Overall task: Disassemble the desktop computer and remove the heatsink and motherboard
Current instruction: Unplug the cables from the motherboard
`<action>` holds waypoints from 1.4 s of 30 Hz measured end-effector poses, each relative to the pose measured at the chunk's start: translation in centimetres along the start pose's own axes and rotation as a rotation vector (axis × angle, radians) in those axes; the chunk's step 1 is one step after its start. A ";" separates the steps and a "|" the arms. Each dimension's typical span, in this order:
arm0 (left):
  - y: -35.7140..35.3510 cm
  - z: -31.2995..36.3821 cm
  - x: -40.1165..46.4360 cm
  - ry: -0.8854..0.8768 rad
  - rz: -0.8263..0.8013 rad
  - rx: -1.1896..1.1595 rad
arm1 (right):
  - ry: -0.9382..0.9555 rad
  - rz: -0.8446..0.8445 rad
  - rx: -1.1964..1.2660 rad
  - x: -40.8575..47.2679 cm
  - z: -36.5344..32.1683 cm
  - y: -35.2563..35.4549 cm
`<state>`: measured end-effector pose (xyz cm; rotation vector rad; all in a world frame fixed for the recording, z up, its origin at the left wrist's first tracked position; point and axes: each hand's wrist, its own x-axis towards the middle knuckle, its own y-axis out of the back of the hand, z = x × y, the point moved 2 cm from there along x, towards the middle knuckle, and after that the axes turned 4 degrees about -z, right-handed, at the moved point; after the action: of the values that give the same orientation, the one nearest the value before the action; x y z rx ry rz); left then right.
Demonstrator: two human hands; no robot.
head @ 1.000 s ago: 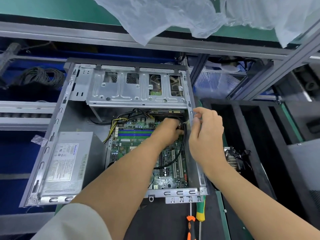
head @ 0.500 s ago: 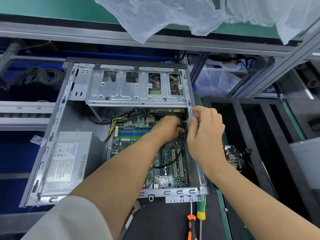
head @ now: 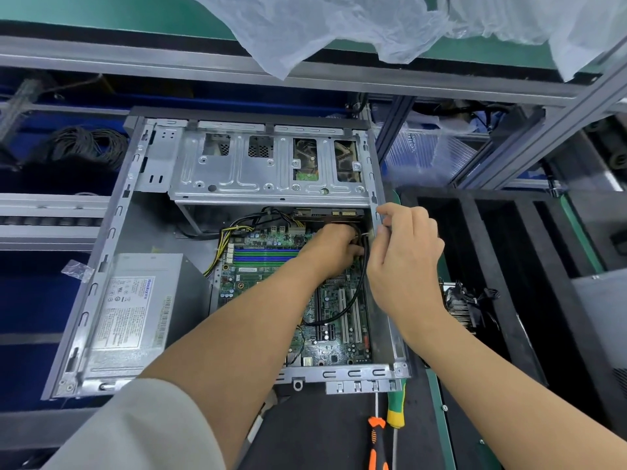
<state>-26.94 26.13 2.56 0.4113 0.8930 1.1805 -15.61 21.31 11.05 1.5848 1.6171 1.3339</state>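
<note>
An open desktop case lies flat, its green motherboard still inside. My left hand reaches deep into the case at the board's far right corner, fingers curled round a bundle of black cables. My right hand hovers at the case's right wall, pinching a thin white wire or tie near the rim. A finned heatsink with its black wiring lies outside the case in the black tray on the right.
A grey power supply fills the case's left side, a metal drive cage its far end. Two screwdrivers lie on the mat below the case. A black divided tray stands right; plastic sheeting hangs overhead.
Both hands have stayed at the case's far right corner with only slight shifts. The right hand has edged a little upward along the rim.
</note>
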 end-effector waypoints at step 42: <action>0.1 0.6 -0.3 0.025 -0.005 -0.091 | -0.014 -0.005 -0.029 0.0 0.0 -0.1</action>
<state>-26.58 25.95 3.15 0.3211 0.8578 1.2188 -15.71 21.36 10.95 1.5682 1.5855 1.3354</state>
